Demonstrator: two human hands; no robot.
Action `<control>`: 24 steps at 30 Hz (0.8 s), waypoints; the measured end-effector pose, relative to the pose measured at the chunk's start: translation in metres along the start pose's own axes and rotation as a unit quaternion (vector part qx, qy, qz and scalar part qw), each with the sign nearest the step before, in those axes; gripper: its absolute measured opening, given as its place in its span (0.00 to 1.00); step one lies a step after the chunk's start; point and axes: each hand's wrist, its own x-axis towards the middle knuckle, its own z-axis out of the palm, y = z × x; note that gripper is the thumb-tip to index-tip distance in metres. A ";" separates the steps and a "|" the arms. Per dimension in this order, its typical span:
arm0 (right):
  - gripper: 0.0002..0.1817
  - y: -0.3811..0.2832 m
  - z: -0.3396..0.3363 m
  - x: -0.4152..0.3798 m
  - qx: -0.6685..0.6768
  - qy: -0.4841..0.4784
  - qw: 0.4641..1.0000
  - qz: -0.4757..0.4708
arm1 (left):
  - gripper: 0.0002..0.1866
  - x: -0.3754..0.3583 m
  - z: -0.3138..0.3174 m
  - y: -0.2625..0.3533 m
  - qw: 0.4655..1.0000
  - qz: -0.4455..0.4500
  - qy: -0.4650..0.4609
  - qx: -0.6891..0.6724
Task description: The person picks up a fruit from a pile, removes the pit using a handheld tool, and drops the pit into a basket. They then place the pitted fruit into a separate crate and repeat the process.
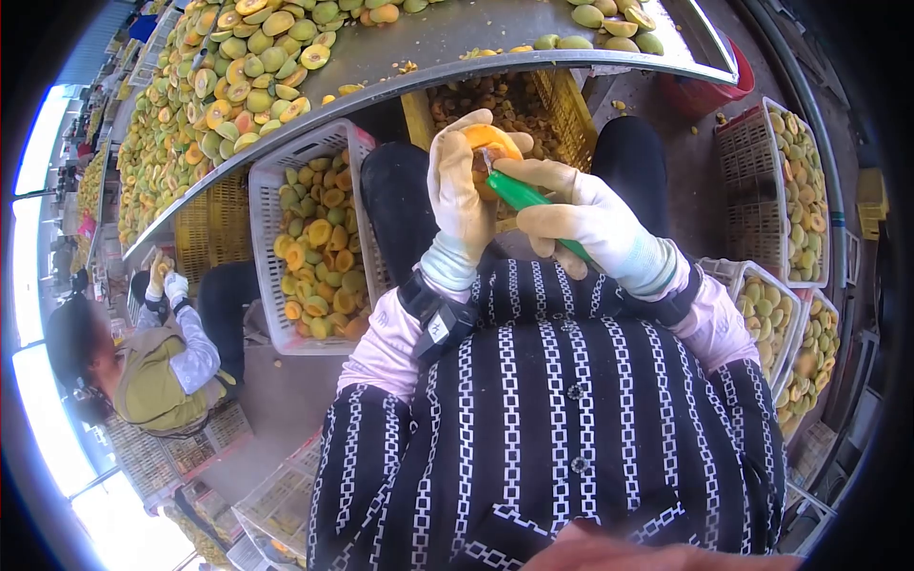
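Observation:
My left hand (462, 181), in a pale glove, is wrapped round an orange fruit half (505, 139) with its cut side showing. In my gloved right hand (592, 221) is a green-handled tool (519, 192), whose metal tip meets the fruit. Both hands are close together above my lap. Beneath them, a yellow crate (568, 114) between my knees holds brown and orange scraps.
A metal table (409, 43) heaped with fruit halves runs across the front. A white crate of fruit halves (262, 205) stands at left, beside a seated co-worker (162, 376). More filled crates (747, 181) and a red bucket (700, 95) are at right.

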 end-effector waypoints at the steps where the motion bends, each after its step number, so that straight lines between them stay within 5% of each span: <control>1: 0.31 0.000 0.001 0.000 0.045 -0.006 0.999 -0.007 | 0.28 0.001 0.003 0.001 0.999 0.026 0.012 0.018; 6: 0.31 0.014 0.019 0.008 0.049 0.038 0.997 -0.055 | 0.28 0.002 0.021 0.005 0.993 -0.028 0.092 -0.065; 7: 0.31 0.039 0.011 0.032 -0.100 0.086 0.948 -0.290 | 0.28 0.003 0.022 0.003 0.990 -0.026 0.109 -0.081; 8: 0.31 0.042 0.013 0.050 -0.241 0.128 0.821 -0.501 | 0.27 0.003 0.023 0.000 0.987 -0.024 0.127 -0.098; 9: 0.30 0.045 0.007 0.036 -0.095 0.121 0.929 -0.336 | 0.26 0.010 0.006 -0.019 0.984 0.113 0.113 0.071; 10: 0.29 0.023 0.009 0.014 0.056 0.107 0.981 -0.150 | 0.27 0.010 -0.010 -0.036 0.967 0.103 0.153 0.174; 12: 0.27 0.006 -0.030 0.012 0.092 -0.020 0.995 -0.044 | 0.28 0.008 0.002 -0.004 0.978 -0.059 0.176 -0.093; 13: 0.28 0.032 -0.052 0.034 -0.193 0.115 0.945 -0.237 | 0.28 0.007 -0.003 -0.003 0.978 -0.062 0.175 -0.093; 14: 0.28 0.033 -0.045 0.048 -0.454 0.234 0.763 -0.396 | 0.28 0.007 -0.009 -0.003 0.980 -0.080 0.160 -0.084; 15: 0.28 0.026 -0.050 0.032 -0.588 0.263 0.760 -0.082 | 0.28 0.008 -0.012 -0.004 0.982 -0.096 0.143 -0.076; 16: 0.28 0.025 -0.048 0.032 -0.589 0.266 0.759 -0.082 | 0.28 0.010 -0.013 -0.005 0.982 -0.096 0.140 -0.077; 18: 0.28 0.027 -0.045 0.033 -0.362 0.172 0.859 -0.318 | 0.29 0.010 -0.016 -0.006 0.983 -0.106 0.145 -0.029; 20: 0.27 0.002 -0.025 0.021 -0.182 0.054 0.979 -0.067 | 0.29 0.010 -0.017 -0.003 0.985 -0.102 0.139 0.000; 24: 0.24 0.037 -0.045 0.058 -0.480 0.258 0.776 -0.316 | 0.24 0.007 -0.046 0.019 0.976 -0.114 0.040 -0.180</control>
